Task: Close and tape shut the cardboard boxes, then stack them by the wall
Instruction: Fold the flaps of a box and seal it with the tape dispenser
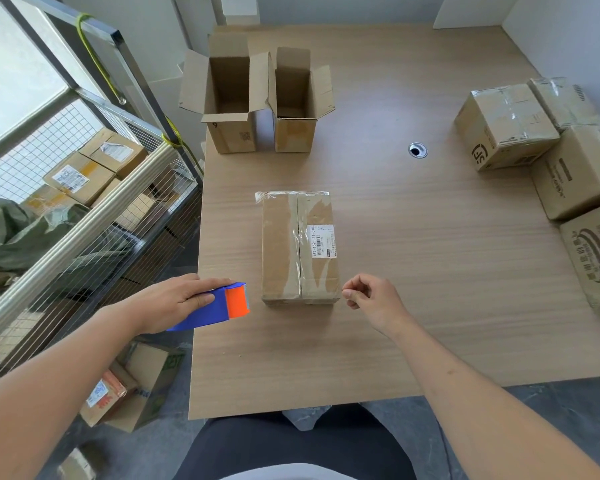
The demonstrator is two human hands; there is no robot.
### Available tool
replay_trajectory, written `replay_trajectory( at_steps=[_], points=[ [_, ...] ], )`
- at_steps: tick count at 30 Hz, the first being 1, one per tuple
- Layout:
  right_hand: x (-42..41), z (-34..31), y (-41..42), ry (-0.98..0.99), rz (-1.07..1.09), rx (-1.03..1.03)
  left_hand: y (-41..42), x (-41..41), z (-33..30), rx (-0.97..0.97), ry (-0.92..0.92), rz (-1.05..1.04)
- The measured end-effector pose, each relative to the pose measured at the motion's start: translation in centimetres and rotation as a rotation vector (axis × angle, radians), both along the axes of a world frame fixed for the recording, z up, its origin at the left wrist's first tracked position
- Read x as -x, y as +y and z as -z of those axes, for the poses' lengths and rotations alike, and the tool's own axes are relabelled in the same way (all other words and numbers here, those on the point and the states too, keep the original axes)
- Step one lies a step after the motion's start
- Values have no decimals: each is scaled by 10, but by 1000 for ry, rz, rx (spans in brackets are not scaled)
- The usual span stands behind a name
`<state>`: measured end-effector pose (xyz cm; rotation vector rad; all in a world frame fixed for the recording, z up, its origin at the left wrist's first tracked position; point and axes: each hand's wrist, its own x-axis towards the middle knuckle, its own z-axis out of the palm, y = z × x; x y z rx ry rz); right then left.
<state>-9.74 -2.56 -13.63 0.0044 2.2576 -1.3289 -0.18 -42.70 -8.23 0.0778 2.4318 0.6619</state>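
Between the two hands on a wood-grain worktop (413,271), a closed cardboard box (300,247) lies with clear tape already along its centre seam and loose film overhanging its far edge, a white shipping label (323,241) on its top; the left hand (177,299), just left of the box's near corner, has its grip wrapped over a blue and orange tape dispenser (219,306), while the right hand (368,297), just off the near right corner, has thumb and forefinger pressed together as if pinching a tape end, though whether clear tape runs between the hands cannot be told. Beyond both hands, two open boxes (257,98) stand upright with flaps raised, and far to the right of the right hand sealed boxes (541,150) are stacked near the wall. Judging by the layout, the step in hand is a cross strip over the near end: done well, the tape is kept taut and level, laid over the end of the seam, pressed down onto both side faces and cut cleanly, so no slack film is left as at the far edge
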Motion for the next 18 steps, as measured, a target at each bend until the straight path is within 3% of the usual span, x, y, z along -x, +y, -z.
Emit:
replay_trajectory(
  at_steps=[10, 14, 16, 18],
  points=[
    [-8, 0, -5, -41, -187, -208, 12, 10, 14, 92, 43, 42],
    [-11, 2, -31, 509, -59, -351, 11, 7, 17, 74, 35, 8],
    [-10, 2, -54, 776, -234, -465, 12, 7, 18, 52, 29, -24],
    [-12, 5, -82, 871, -467, -502, 12, 6, 21, 26, 23, -53]
  ],
)
